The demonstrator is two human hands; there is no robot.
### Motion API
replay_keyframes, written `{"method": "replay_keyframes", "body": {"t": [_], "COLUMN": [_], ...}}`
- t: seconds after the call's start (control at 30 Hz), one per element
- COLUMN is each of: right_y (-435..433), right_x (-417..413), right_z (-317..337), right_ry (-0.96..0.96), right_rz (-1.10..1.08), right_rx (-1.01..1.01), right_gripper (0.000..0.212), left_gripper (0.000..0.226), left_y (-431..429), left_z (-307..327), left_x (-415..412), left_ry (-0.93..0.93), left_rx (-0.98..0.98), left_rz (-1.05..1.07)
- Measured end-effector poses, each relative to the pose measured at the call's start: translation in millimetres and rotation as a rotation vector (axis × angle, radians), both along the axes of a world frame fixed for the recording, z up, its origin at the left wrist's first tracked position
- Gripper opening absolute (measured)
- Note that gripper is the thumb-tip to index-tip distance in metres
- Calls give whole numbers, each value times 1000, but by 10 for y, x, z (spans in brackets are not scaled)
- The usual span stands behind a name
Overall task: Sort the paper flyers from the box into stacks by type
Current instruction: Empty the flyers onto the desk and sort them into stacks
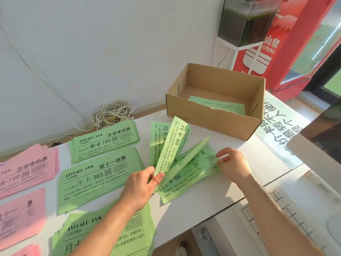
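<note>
Roughly, the sorting is looking well advanced but not finished: several stacks are lying on the white tabletop, while the brown cardboard box is holding at least one pale green paper flyer on its floor. The left hand is pinching a fan of loose green flyers between thumb and fingers, just in front of the box. The right hand is pinching the far corner of another green flyer lying flat beneath the fan.

These are reading "月卡 88", so I judge they are heading for the nearest green stack, headed "AVOCADO·GYM". Beyond it, one green stack is showing "双十一特惠 年卡 365" and another "开学季特惠 季卡 199". Pink paper stacks at the left are carrying matching headings. The box side is reading "www.anta.cn"; a red cabinet behind is showing "SPRING".
</note>
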State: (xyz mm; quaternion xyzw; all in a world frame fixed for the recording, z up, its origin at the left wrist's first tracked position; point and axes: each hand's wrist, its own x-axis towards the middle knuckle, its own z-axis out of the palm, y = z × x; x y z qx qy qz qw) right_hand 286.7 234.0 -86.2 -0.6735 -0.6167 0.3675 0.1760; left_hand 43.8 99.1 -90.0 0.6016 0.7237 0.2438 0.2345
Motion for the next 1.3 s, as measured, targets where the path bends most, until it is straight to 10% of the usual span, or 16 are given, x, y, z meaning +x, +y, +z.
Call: {"method": "replay_keyframes", "body": {"t": [0.17, 0.23, 0.4, 0.57, 0.93, 1.3], "right_y": [54, 70, 101, 183, 99, -414], "right_x": [43, 56, 43, 15, -193, -346], "right_z": [1, 32, 211, 292, 469, 1014], "right_ry": [149, 252, 487, 157, -252, 398], "right_rz": [-57, -83, -151, 135, 449, 191], "right_rx": [-54, -102, -268, -201, 92, 73], "right_gripper": [12, 15, 63, 41, 23, 27], "left_gripper": [24, 61, 61, 36, 53, 101], "left_y": [-13, -30, -31, -58, -361, -1709], "left_z": [37, 107, 146, 25, 187, 346], "left_x": [52, 98, 144, 296, 259, -766], "left_ry": [-47, -60, 208, 587, 252, 441], "left_rx": [22, -6, -16, 21, -160, -459], "left_rz": [-11, -55, -290, -402, -236, 0]}}
